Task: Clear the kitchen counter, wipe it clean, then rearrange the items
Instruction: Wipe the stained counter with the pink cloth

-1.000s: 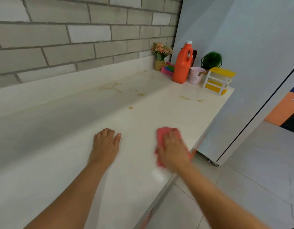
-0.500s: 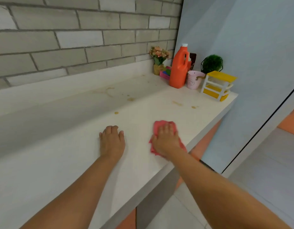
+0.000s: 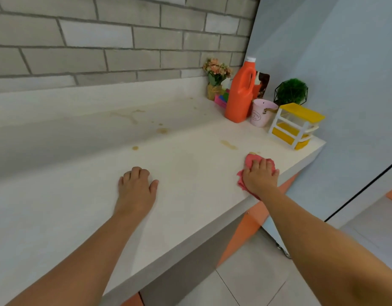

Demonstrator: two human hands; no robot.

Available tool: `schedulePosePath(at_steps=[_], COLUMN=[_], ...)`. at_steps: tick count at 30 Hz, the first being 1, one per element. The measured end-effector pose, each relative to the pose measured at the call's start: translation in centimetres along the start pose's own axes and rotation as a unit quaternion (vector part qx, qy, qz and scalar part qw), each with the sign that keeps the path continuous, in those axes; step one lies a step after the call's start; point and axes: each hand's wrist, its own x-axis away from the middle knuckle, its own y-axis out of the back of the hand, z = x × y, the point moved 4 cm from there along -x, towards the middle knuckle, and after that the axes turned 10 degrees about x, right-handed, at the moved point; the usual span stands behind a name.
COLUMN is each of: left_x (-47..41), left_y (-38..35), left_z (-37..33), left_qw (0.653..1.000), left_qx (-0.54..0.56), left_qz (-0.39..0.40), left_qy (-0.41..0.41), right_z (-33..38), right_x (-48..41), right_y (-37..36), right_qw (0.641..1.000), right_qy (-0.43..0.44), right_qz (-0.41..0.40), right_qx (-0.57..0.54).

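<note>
**Pink cloth pressed to a stained white counter**

A long white counter (image 3: 190,173) is running from the near left to the far right, with a low white upstand and a grey brick wall (image 3: 115,40) lying behind it. A pale blue panel (image 3: 345,85) is closing off the far right end, and grey floor tiles (image 3: 257,283) are showing below the front edge. Yellowish stains (image 3: 228,144) are dotting the surface, most of them toward the far right.

The cleared things are standing bunched in the far right corner: an orange bottle (image 3: 240,96), a pink cup (image 3: 262,112), a yellow drawer rack (image 3: 294,125), a small green plant (image 3: 291,91) and a flower pot (image 3: 216,78).

The right hand (image 3: 260,177) is pressing flat, fingers spread, on the pink cloth (image 3: 250,161), near the front edge. The cloth is crumpled, with its longer side lying roughly near to far, and its far tip is touching a stain. The left hand (image 3: 136,187) is resting on bare counter, well left of the cloth, fingers curled under and holding nothing.
</note>
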Motion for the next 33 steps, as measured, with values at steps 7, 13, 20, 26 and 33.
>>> schedulePosePath(at_steps=[7,13,20,26,33], left_x=[0.0,-3.4,-7.6,-10.0,-10.2], left_y=[-0.3,-0.6,-4.4,-5.3,-6.0], left_z=[0.2,-2.6,-6.5,-7.1,-6.8], left_qw=[1.0,0.998,0.998,0.998,0.998], left_qx=[-0.022,-0.054,0.047,0.06,0.046], left_qz=[-0.005,0.01,0.026,-0.001,-0.032], left_qy=[-0.001,0.031,-0.045,0.0,0.014], right_z=[8.4,1.0,-2.4,5.7,-2.7], right_x=[6.7,3.0,-7.4,-3.2,-8.2], right_y=[0.0,-0.6,0.3,0.5,-0.5], right_qw=[0.971,0.985,0.996,0.966,0.967], right_qy=[0.235,0.127,-0.076,0.241,0.203], right_qz=[-0.043,-0.086,-0.002,-0.074,-0.09], right_qx=[-0.003,-0.084,-0.044,-0.063,-0.128])
